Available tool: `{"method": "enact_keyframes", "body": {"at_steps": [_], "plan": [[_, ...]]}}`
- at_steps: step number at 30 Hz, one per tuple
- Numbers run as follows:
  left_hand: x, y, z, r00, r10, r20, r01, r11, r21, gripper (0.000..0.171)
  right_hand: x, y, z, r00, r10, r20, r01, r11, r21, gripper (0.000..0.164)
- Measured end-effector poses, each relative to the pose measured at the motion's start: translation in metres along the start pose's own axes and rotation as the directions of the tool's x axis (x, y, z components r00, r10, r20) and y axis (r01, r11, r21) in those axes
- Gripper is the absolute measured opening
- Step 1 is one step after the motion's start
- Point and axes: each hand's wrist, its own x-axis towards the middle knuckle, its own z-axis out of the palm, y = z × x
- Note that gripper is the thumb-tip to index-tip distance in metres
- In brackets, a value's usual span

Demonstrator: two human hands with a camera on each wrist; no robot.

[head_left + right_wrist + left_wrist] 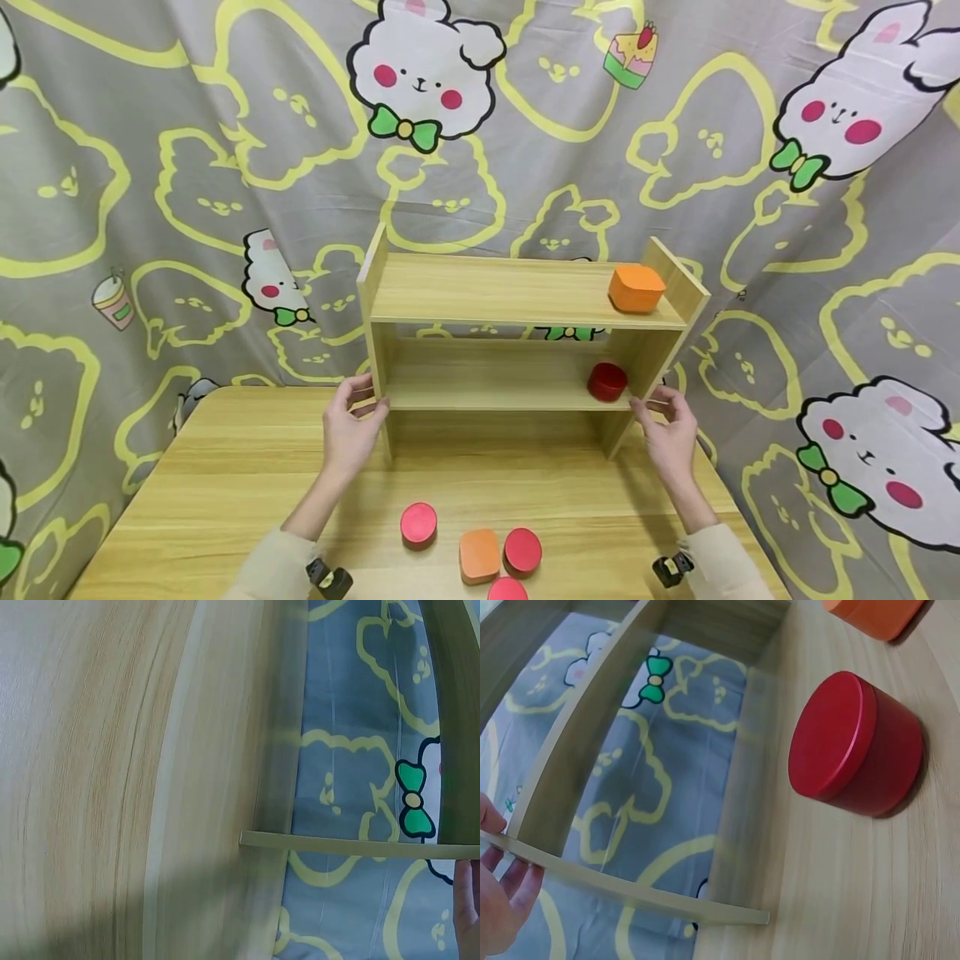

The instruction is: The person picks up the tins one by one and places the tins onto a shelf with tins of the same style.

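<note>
A small two-tier wooden shelf [480, 287] stands toward the back of the table. My left hand [352, 429] grips its left side panel at the height of the lower board, thumb in front. On the opposite panel, my right hand [670, 437] holds on at about the same height. An orange rounded-square tin [636, 290] sits at the right end of the upper board. Below it, a round dark red tin [607, 382] rests at the lower board's right end. In the left wrist view, the left fingers [525, 889] wrap the panel edge; the right hand shows only partly in its wrist view.
Near the table's [225, 467] front lie a round red tin [418, 523], an orange tin [478, 553], another red tin [522, 550] beside it, and a third red one [507, 590] cut off by the frame. A patterned curtain [300, 208] hangs behind and along the sides.
</note>
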Motion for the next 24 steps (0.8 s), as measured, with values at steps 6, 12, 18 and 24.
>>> {"method": "enact_keyframes", "body": {"at_steps": [6,12,18,24], "plan": [[0.000,0.000,-0.008,1.000,-0.001,-0.023,0.001,0.999,0.038,0.036,-0.003,-0.001,0.006,1.000,-0.005,0.029,0.004,1.000,0.007,0.030],[0.001,-0.002,-0.017,1.000,-0.007,-0.030,0.008,0.998,0.059,0.038,-0.005,-0.002,0.013,0.999,-0.016,0.038,0.016,1.000,0.006,0.031],[0.001,-0.002,-0.026,0.999,-0.011,-0.045,0.014,0.997,0.071,0.038,-0.008,-0.006,0.021,0.998,-0.001,0.057,0.000,1.000,0.006,0.031],[0.002,-0.002,-0.032,0.999,-0.018,-0.042,0.021,0.997,0.079,0.038,-0.011,-0.009,0.026,0.998,0.006,0.060,-0.006,1.000,0.003,0.031]]}}
